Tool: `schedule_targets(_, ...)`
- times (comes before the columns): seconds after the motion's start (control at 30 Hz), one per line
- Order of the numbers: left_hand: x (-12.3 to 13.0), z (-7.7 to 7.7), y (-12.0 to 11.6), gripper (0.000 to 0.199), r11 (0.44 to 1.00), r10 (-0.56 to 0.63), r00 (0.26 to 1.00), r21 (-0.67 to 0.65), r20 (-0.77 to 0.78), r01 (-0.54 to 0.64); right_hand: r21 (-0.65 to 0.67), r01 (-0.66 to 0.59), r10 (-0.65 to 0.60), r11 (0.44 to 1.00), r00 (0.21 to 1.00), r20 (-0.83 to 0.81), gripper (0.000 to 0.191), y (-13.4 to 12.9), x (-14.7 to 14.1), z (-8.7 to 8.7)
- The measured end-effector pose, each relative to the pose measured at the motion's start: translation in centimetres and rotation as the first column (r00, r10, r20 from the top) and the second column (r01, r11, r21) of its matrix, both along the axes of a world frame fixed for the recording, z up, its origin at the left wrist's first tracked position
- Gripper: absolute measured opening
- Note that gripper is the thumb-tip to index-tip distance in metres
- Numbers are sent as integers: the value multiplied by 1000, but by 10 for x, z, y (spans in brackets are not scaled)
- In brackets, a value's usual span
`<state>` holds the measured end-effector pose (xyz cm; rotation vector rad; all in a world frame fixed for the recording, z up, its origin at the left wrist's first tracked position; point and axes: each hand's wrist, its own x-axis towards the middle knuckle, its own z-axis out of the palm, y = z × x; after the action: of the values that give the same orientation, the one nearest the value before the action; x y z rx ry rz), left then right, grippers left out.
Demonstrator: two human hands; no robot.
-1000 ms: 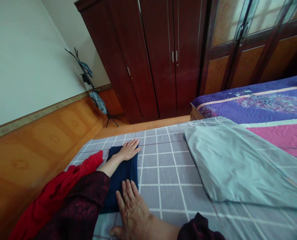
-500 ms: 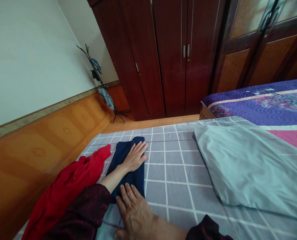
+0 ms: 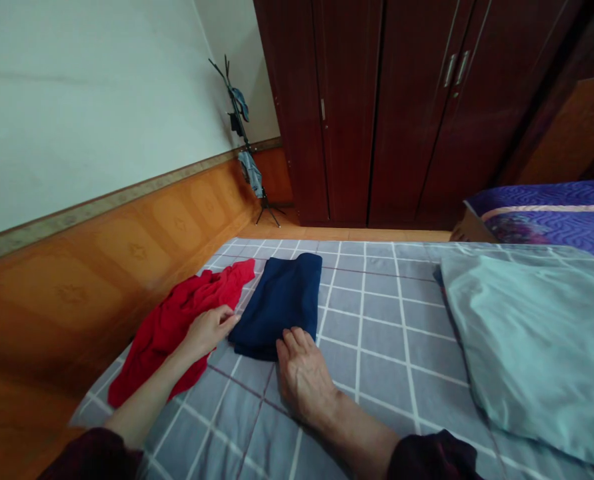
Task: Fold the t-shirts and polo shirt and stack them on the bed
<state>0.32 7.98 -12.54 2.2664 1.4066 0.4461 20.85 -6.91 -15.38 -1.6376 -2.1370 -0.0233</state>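
A dark blue folded cloth [image 3: 279, 293] lies flat on the checked bed. My right hand [image 3: 304, 373] is closed at its near right edge, the fingers bent over the fabric. At the cloth's left edge, my left hand [image 3: 211, 330] has its fingers drawn together in a pinch; the exact grip is partly hidden. A crumpled red garment [image 3: 177, 313] spreads to the left, beneath and behind my left hand and forearm.
The grey bedsheet [image 3: 367, 313] has white lines. A pale green cloth [image 3: 531, 347] covers its right side. Beyond stand dark red wardrobes [image 3: 347, 120], a coat rack [image 3: 247, 143] and a second bed with a purple cover [image 3: 551, 207]. An orange-panelled wall [image 3: 141, 233] borders the left.
Both hands were lying flat on the blue cloth. Now they are at its left and near right edges with fingers bent. The cloth looks shorter and wider, and the view has shifted left.
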Motion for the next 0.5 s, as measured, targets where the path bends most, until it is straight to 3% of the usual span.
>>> schedule_targets(0.1, -8, -15, -12, 32, 991, 77, 995, -114, 61, -69, 8, 25, -25, 1000, 999, 20, 14, 1, 2, 1)
schedule_targets(0.2, -6, -19, -16, 34, 982, 102, 987, -170, 123, -80, 27, 34, -35, 999, 998, 55, 12, 1, 2, 0)
schedule_targets(0.5, 5, 6, -33, 35, 905, 214, 916, -422, 340, -55, 40, 67, -72, 997, 991, 117, 14, 1, 5, 5)
